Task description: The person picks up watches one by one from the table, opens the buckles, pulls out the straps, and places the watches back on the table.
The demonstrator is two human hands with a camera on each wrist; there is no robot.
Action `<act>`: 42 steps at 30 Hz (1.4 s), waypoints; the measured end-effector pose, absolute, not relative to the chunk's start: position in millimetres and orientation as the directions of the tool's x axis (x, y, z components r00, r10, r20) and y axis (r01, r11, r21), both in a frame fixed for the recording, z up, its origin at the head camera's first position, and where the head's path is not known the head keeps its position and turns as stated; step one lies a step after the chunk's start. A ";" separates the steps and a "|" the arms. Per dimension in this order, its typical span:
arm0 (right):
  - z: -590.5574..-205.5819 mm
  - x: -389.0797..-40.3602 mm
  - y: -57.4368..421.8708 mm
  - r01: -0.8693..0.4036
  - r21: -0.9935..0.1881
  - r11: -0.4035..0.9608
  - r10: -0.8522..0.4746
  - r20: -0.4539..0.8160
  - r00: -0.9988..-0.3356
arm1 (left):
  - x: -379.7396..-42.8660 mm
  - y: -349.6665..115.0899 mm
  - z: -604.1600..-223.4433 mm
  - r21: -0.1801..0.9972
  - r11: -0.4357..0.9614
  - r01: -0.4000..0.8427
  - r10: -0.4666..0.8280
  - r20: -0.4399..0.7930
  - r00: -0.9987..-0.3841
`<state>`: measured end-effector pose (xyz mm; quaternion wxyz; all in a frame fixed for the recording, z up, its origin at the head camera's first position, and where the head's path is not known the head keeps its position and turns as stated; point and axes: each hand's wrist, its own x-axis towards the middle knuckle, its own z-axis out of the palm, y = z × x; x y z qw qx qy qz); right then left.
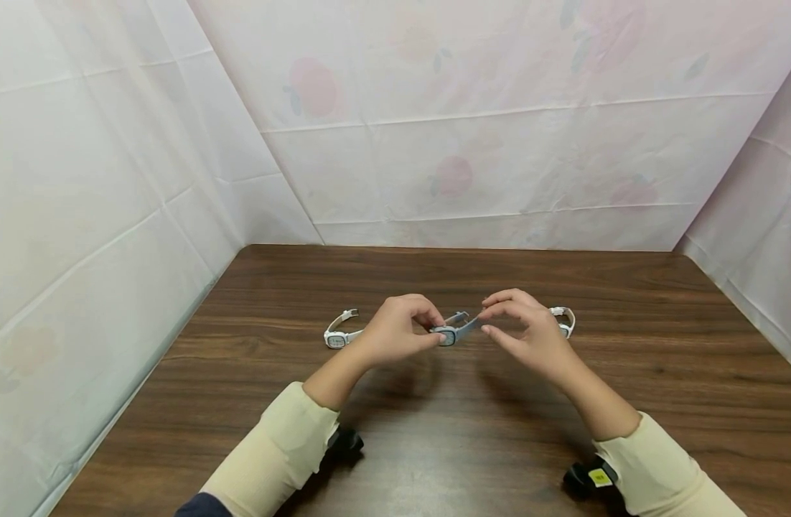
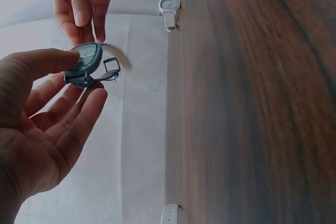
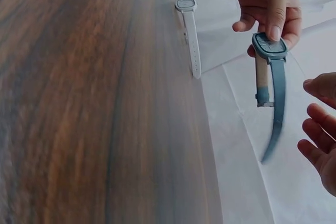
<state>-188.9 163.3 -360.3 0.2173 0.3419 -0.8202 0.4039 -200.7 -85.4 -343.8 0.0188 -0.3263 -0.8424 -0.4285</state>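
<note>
The left hand (image 1: pixel 395 332) is angled toward two o'clock, the blue watch (image 1: pixel 447 336) pinched by thumb and fingers; at its three o'clock, the right hand (image 1: pixel 530 332) is held, fingers parted beside the strap (image 3: pixel 279 98).

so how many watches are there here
3: a blue watch held in the left hand, one white watch on the table left of that hand, and a second white watch partly behind the right hand. More could be hidden behind the hands.

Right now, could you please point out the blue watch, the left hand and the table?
Blue watch (image 3: pixel 279 90), right wrist view: its long strap.
Left hand (image 1: pixel 395 329), head view: its back.
Table (image 1: pixel 660 359), head view: its bare top.
</note>
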 end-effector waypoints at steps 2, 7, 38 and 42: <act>-359.6 -189.2 164.8 -0.738 -0.509 0.443 -0.380 0.639 -0.669 | -200.9 -87.5 -344.6 0.713 0.417 0.563 0.527 0.315 -0.789; -358.8 -189.2 169.1 -0.750 -0.502 0.431 -0.377 0.655 -0.655 | -201.5 -92.8 -346.3 0.716 0.412 0.564 0.514 0.329 -0.792; -361.5 -182.1 203.6 -0.725 -0.463 0.510 -0.329 0.674 -0.661 | -203.5 -111.6 -360.8 0.693 0.451 0.562 0.483 0.340 -0.807; -362.6 -182.4 209.6 -0.713 -0.458 0.531 -0.321 0.669 -0.670 | -205.9 -111.3 -363.8 0.690 0.461 0.558 0.493 0.324 -0.807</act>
